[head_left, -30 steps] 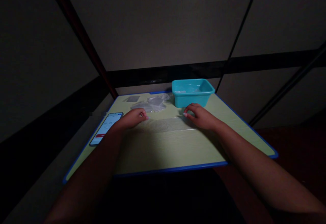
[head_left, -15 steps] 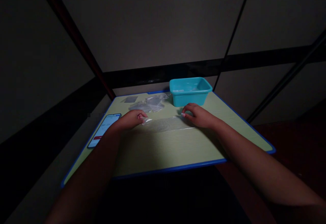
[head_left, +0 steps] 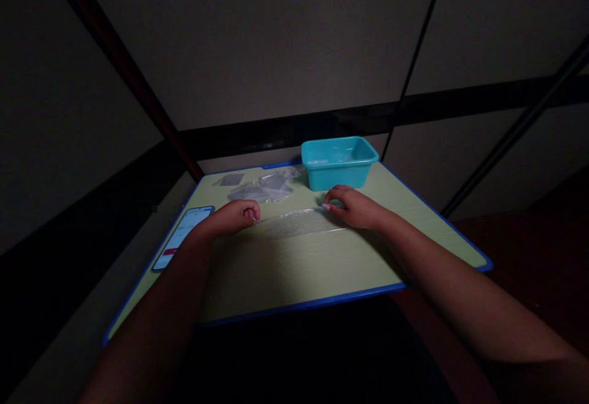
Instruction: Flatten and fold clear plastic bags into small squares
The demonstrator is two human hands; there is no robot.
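A clear plastic bag (head_left: 294,223) lies stretched flat across the middle of the table, between my two hands. My left hand (head_left: 242,215) is closed, its fingers curled and pinching the bag's left end. On the other side, my right hand (head_left: 347,206) has thumb and fingertips closed at the bag's right end, just in front of the turquoise basket (head_left: 340,177). Several more clear bags (head_left: 264,189) lie in a loose, overlapping pile behind the stretched one.
A phone (head_left: 181,238) with a lit screen lies at the table's left edge, partly behind my left forearm. A small grey flat square (head_left: 231,179) rests at the back left. The pale yellow table (head_left: 304,275) has a blue rim, with a panelled wall behind it.
The bag's crumpled left end now looks pulled out flatter, and my left fingers have curled in more. My right hand stays at the right end. The whole view has shifted slightly.
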